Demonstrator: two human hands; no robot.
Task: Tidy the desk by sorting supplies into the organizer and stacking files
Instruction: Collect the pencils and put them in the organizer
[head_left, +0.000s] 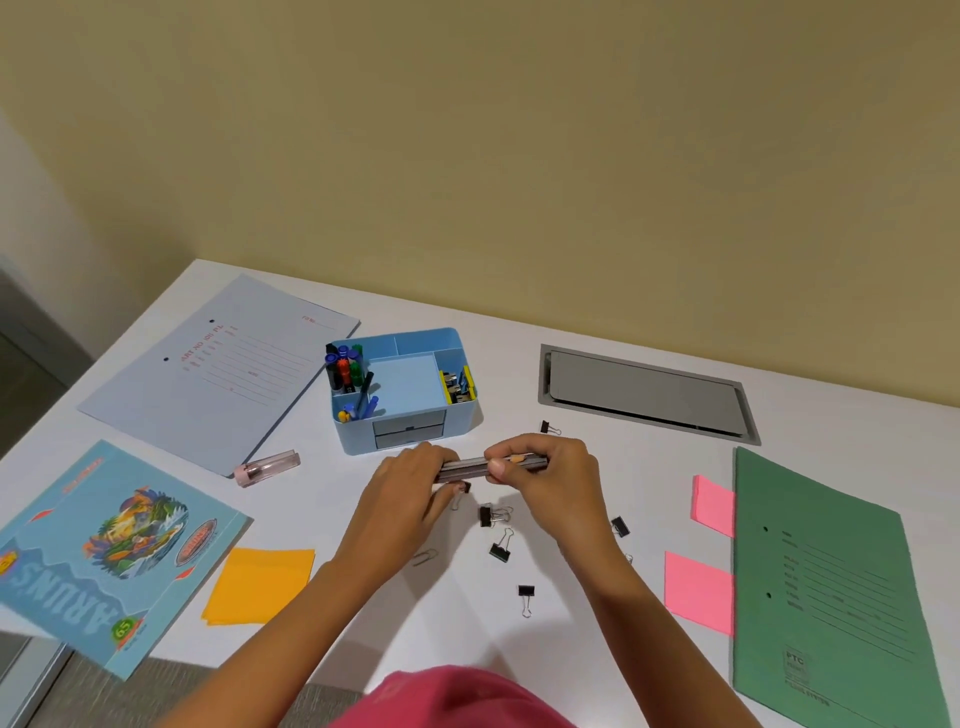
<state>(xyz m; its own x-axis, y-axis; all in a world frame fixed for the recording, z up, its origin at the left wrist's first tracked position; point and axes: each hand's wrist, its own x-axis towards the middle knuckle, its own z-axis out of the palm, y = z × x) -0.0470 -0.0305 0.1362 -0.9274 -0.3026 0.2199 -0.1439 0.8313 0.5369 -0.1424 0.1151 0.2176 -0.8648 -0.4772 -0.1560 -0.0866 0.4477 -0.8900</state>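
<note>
Both hands hold a bundle of grey pencils (470, 466) level just in front of the light blue organizer (410, 441). My left hand (410, 483) grips its left end and my right hand (540, 467) pinches its right end. The organizer holds markers (345, 366) at its left and binder clips (457, 387) at its right. Several black binder clips (500, 551) and a paper clip (425, 558) lie loose on the white desk (519, 358) under my hands. A pale blue file (223, 364) lies far left, a green file (826, 587) at the right.
A blue notebook (104, 556) overhangs the desk's front left edge, with orange sticky notes (260, 584) beside it. A pink stapler-like case (267, 467) lies by the blue file. Two pink sticky pads (698, 590) sit left of the green file. A grey cable hatch (644, 395) is set into the desk.
</note>
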